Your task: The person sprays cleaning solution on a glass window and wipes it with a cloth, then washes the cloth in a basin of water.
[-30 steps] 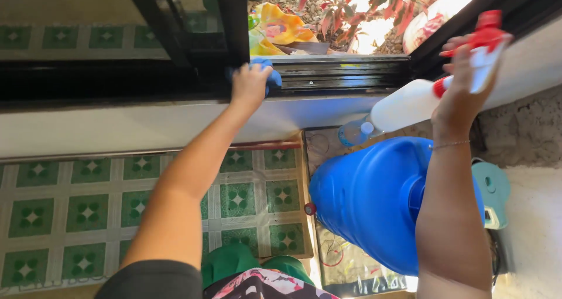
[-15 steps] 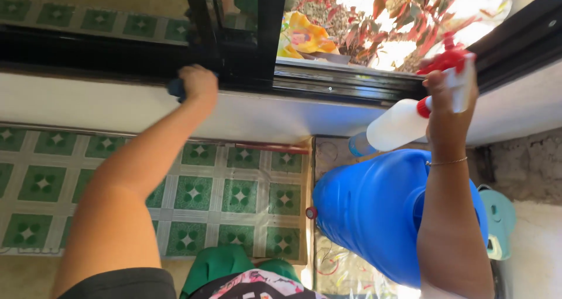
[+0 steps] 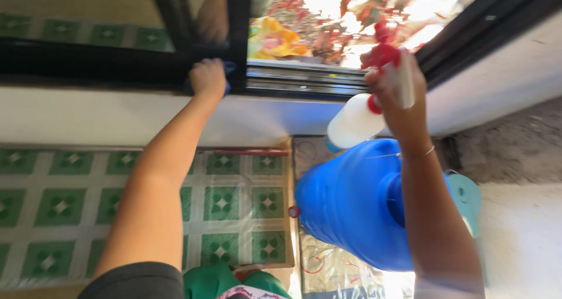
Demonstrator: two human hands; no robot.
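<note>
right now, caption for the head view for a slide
Left hand presses a blue cloth on the black window track; right hand holds a white spray bottle.

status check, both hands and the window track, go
Left hand pressing blue cloth on black window track. Right hand gripping white spray bottle, red trigger up. Blue water jug under right arm, not blocking the track.

You have one blue cloth, one white spray bottle with a red trigger, one large blue water jug, two hands.
</note>
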